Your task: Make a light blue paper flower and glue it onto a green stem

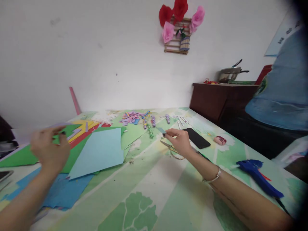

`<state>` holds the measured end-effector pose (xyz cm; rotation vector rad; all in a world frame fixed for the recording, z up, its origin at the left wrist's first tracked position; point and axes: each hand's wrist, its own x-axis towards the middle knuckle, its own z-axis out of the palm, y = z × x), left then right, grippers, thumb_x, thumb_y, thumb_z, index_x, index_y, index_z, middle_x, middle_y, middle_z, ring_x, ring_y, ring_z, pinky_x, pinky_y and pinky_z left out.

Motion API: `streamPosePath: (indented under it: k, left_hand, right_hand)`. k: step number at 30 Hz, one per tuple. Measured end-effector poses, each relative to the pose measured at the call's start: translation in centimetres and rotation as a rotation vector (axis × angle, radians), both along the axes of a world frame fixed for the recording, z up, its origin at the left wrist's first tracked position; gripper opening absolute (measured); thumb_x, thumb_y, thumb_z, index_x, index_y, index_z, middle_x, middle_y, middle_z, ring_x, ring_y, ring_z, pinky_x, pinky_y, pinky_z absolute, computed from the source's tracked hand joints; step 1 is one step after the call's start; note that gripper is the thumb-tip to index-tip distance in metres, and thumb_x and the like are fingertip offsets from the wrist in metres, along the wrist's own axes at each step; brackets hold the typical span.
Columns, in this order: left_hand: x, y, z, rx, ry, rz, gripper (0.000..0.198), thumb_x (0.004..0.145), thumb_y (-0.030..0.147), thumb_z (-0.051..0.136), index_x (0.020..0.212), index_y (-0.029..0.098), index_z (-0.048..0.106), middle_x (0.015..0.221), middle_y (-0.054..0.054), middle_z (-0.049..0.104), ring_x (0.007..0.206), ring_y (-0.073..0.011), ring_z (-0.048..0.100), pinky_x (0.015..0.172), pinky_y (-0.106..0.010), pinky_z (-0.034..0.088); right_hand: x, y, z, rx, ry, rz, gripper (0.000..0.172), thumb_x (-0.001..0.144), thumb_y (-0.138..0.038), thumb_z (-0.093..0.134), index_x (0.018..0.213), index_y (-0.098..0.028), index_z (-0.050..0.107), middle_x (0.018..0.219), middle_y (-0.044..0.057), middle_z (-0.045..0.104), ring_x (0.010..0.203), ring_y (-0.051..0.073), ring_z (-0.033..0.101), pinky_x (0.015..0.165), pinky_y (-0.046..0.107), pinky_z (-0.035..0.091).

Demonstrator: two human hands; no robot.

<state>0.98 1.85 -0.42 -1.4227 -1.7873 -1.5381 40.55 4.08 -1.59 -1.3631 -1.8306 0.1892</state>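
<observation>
My right hand (179,141) pinches a small blue-grey piece of paper (160,130) between thumb and fingertips, above the table. Just under it lie gold-handled scissors (172,149), blades pointing left. My left hand (50,149) hovers over the coloured paper at the left, fingers curved and apart, with nothing visible in them. Beside it a light blue sheet (101,152) rests on green paper (74,154) and darker blue paper (69,191). Decorated paper rolls (150,131) stand or lie beyond, next to a heap of purple paper scraps (131,118).
A black phone (198,138), a pink-and-red case (219,140) and white sticks (184,121) lie to the right. A blue glue gun (261,179) with a cord is near the right edge. A brown cabinet (216,99) and a large water bottle (281,83) stand beyond.
</observation>
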Motion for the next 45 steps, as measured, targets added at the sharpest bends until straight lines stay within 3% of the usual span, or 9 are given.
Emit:
streamPosePath:
  k: [1, 3, 6, 10, 16, 22, 28, 38, 45]
  left_hand:
    - [2.5, -0.6, 0.1, -0.013, -0.083, -0.087, 0.02, 0.074, 0.025, 0.052, 0.093, 0.021, 0.059, 0.093, 0.0, 0.062, 0.092, -0.0222, 0.055, 0.088, -0.041, 0.04]
    - [8.0, -2.1, -0.4, -0.242, -0.266, -0.527, 0.029, 0.073, 0.03, 0.059, 0.101, 0.02, 0.057, 0.087, -0.002, 0.065, 0.08, -0.0193, 0.059, 0.077, -0.034, 0.047]
    - [15.1, -4.2, -2.0, -0.644, -0.54, -1.097, 0.061, 0.075, 0.032, 0.061, 0.13, 0.024, 0.036, 0.103, -0.01, 0.067, 0.084, -0.0206, 0.063, 0.077, -0.036, 0.048]
    - [19.0, -5.6, -3.6, -0.721, -0.721, -1.375, 0.077, 0.065, 0.021, 0.073, 0.133, 0.028, 0.038, 0.119, -0.011, 0.061, 0.103, -0.0246, 0.059, 0.088, -0.038, 0.045]
    - [18.6, -5.8, -4.9, -0.73, -0.903, -1.246, 0.029, 0.064, 0.021, 0.073, 0.093, 0.019, 0.071, 0.105, -0.009, 0.068, 0.092, -0.0256, 0.065, 0.08, -0.037, 0.052]
    - [18.6, -6.3, -5.1, -0.6, -0.612, -1.104, 0.016, 0.065, 0.018, 0.07, 0.08, 0.021, 0.074, 0.093, -0.007, 0.071, 0.09, -0.0225, 0.064, 0.081, -0.034, 0.051]
    - [18.4, -6.2, -5.9, -0.487, -0.385, -0.994, 0.02, 0.069, 0.015, 0.065, 0.085, 0.025, 0.073, 0.096, -0.005, 0.071, 0.098, -0.0222, 0.06, 0.094, -0.038, 0.043]
    - [18.0, -6.3, -6.0, -0.521, -0.4, -0.992, 0.025, 0.071, 0.007, 0.054, 0.083, 0.022, 0.071, 0.093, -0.004, 0.071, 0.094, -0.0205, 0.062, 0.089, -0.035, 0.045]
    - [18.0, -5.8, -5.4, -0.514, -0.707, -1.066, 0.026, 0.075, 0.016, 0.058, 0.1, 0.019, 0.057, 0.094, -0.007, 0.07, 0.091, -0.0202, 0.064, 0.086, -0.035, 0.047]
  right_hand:
    - [-0.8, -0.8, -0.3, 0.035, 0.05, 0.034, 0.022, 0.082, -0.026, 0.051, 0.091, -0.02, 0.069, 0.082, 0.003, 0.071, 0.076, 0.015, 0.065, 0.07, 0.024, 0.048]
    - [-2.2, -2.4, -1.1, 0.109, 0.228, 0.169, 0.019, 0.078, -0.023, 0.054, 0.09, -0.019, 0.069, 0.086, 0.003, 0.071, 0.077, 0.016, 0.065, 0.071, 0.025, 0.049]
    - [-3.3, -4.2, -2.5, 0.121, 0.393, 0.343, 0.018, 0.073, -0.016, 0.057, 0.086, -0.021, 0.069, 0.083, 0.002, 0.071, 0.073, 0.015, 0.063, 0.071, 0.026, 0.05]
    - [-3.6, -5.0, -4.1, 0.018, 0.419, 0.427, 0.019, 0.074, -0.014, 0.057, 0.087, -0.021, 0.069, 0.082, 0.003, 0.071, 0.073, 0.015, 0.062, 0.071, 0.027, 0.049]
    - [-3.5, -4.3, -4.8, -0.054, 0.366, 0.446, 0.018, 0.075, -0.016, 0.057, 0.087, -0.021, 0.069, 0.083, 0.003, 0.071, 0.072, 0.014, 0.062, 0.069, 0.027, 0.049]
    - [-3.4, -4.4, -5.2, -0.068, 0.308, 0.447, 0.023, 0.075, -0.015, 0.055, 0.092, -0.022, 0.068, 0.088, 0.002, 0.071, 0.072, 0.014, 0.062, 0.07, 0.027, 0.05]
    - [-3.3, -4.6, -5.1, -0.116, 0.295, 0.45, 0.024, 0.078, -0.018, 0.055, 0.099, -0.023, 0.067, 0.092, 0.002, 0.071, 0.075, 0.014, 0.064, 0.072, 0.027, 0.051]
    - [-3.4, -5.1, -5.4, -0.023, 0.252, 0.512, 0.029, 0.078, -0.013, 0.055, 0.102, -0.024, 0.067, 0.088, 0.0, 0.072, 0.077, 0.014, 0.066, 0.073, 0.026, 0.051]
    - [-3.1, -5.0, -5.5, 0.101, 0.216, 0.609, 0.027, 0.08, -0.01, 0.048, 0.089, -0.024, 0.069, 0.09, 0.003, 0.071, 0.084, 0.016, 0.065, 0.074, 0.029, 0.052]
